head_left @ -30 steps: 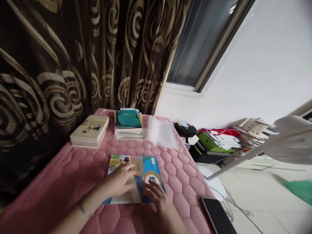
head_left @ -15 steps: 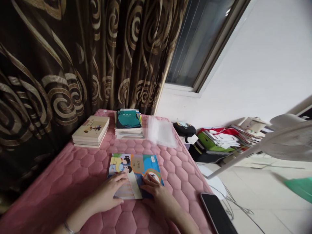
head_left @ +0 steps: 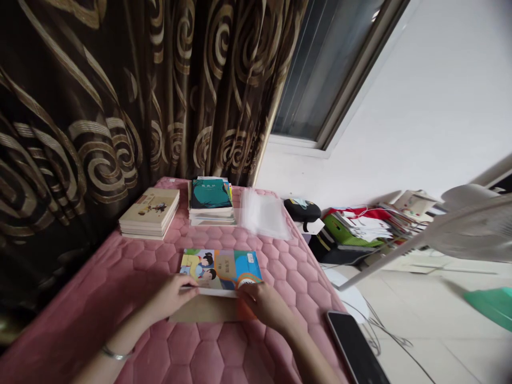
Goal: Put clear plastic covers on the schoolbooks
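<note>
A colourful picture-covered book is on the pink quilted mattress in front of me, its near edge raised. My left hand pinches the near left part of that edge, fingers curled over it and thumb below. At the near right corner, my right hand grips the book with its fingers bent. A tan and orange sheet or cover shows under the raised edge; I cannot tell whether it belongs to the book. On my left wrist is a silver bracelet.
Beyond the book are a stack of cream books, a stack topped by a teal book, and clear plastic sleeves. A phone lies at the mattress's right edge. A white fan and cables stand over the floor at right.
Both hands have gone from lying flat on the cover to gripping the near edge. That edge has come up, uncovering the tan and orange surface below.
</note>
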Tool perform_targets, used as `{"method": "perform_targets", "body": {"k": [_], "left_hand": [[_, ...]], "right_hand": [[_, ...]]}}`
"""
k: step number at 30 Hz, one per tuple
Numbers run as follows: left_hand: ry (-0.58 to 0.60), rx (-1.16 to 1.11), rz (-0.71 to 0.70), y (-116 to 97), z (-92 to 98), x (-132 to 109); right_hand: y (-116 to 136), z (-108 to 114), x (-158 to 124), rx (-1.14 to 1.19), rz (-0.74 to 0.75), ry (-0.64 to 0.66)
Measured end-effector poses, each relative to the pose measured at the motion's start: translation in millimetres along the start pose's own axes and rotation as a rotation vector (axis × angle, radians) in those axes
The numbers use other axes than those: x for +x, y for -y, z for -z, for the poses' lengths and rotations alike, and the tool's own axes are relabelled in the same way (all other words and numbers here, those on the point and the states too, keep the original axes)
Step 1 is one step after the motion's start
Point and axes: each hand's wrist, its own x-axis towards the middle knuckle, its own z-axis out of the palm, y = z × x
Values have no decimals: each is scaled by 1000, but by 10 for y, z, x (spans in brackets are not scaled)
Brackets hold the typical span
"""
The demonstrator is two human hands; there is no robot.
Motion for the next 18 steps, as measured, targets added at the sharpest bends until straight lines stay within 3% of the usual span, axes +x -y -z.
{"method": "perform_targets", "body": {"k": [4, 8, 12, 14, 18], "left_hand": [[-202, -234, 115, 150, 70, 136], [-333, -340, 133, 252, 9, 314], [-356, -351, 127, 290, -70, 462], [-388, -346, 149, 312, -108, 519], [-571, -309, 254, 413, -130, 649]], "right_hand": [[26, 25, 165, -182, -61, -138], [119, -122, 298, -315, 212, -405], [256, -371, 420, -389, 458, -299], [309, -460, 489, -386, 453, -224], [362, -513, 606, -357, 370, -163]]}}
